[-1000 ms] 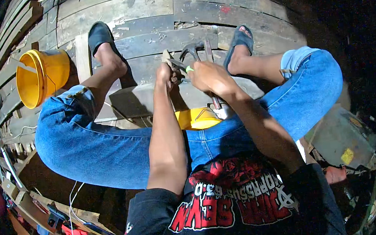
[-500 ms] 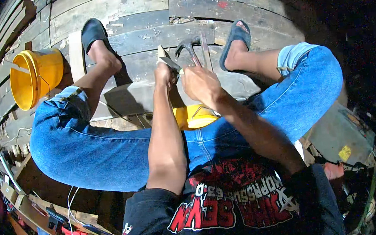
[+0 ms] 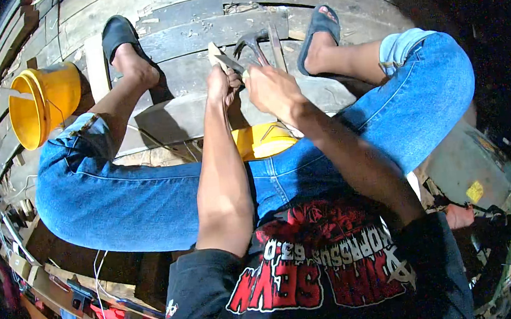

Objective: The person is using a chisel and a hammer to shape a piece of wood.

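Observation:
A pale, slim piece of wood (image 3: 213, 52) sticks out past the closed fingers of my left hand (image 3: 220, 87). My right hand (image 3: 274, 90) is wrapped round the handle of a knife (image 3: 232, 64). Its blade slants up to the left and lies against or just over the wood; contact is hard to tell. Most of the handle is hidden in my fist. Just beyond my right hand a claw hammer (image 3: 249, 39) rests with its head away from me, beside a narrow flat bar (image 3: 276, 46).
A yellow bucket (image 3: 69, 92) lies tilted at the left on the plank floor (image 3: 186, 36). Part of another yellow container (image 3: 269, 140) shows between my legs. A thick wooden board (image 3: 189, 120) stretches across below my hands. A grey-green object (image 3: 465, 165) stands at the right.
The whole scene sits a little higher in the picture. My hands, the knife and the wood stay almost the same relative to one another.

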Demonstrator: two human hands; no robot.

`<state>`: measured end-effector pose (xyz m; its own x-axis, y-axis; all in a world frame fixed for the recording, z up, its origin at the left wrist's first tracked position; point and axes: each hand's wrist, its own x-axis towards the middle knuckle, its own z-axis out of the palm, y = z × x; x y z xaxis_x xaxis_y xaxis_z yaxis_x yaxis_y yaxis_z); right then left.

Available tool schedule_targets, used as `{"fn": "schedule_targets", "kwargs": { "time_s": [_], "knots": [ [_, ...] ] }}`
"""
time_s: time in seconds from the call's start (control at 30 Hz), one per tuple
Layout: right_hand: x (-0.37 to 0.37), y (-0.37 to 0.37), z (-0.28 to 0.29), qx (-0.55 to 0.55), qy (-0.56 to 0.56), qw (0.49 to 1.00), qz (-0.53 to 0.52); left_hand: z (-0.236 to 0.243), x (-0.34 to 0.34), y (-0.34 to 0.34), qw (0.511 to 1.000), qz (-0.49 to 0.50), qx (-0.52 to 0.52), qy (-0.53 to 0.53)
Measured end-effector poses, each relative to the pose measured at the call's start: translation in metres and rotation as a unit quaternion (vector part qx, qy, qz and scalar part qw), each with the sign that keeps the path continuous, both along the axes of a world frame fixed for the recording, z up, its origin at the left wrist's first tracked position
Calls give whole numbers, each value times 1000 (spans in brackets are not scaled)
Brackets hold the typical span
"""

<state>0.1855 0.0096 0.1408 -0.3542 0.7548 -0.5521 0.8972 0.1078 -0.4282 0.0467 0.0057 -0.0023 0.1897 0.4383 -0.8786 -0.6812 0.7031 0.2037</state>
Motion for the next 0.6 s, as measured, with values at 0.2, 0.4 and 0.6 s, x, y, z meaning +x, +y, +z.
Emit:
{"fn": "schedule_targets", "kwargs": {
  "time_s": [0.2, 0.4, 0.6],
  "knots": [
    [-9, -14, -9, 50, 15, 996, -74, 3, -2, -1, 1000, 18, -13, -4],
    [-17, -17, -16, 48, -12, 995, -83, -1, -2, 0, 1000, -15, 21, 8],
    [-15, -18, -13, -35, 28, 989, -139, 3, 0, -7, 993, -70, 57, 72]
  ]
}}
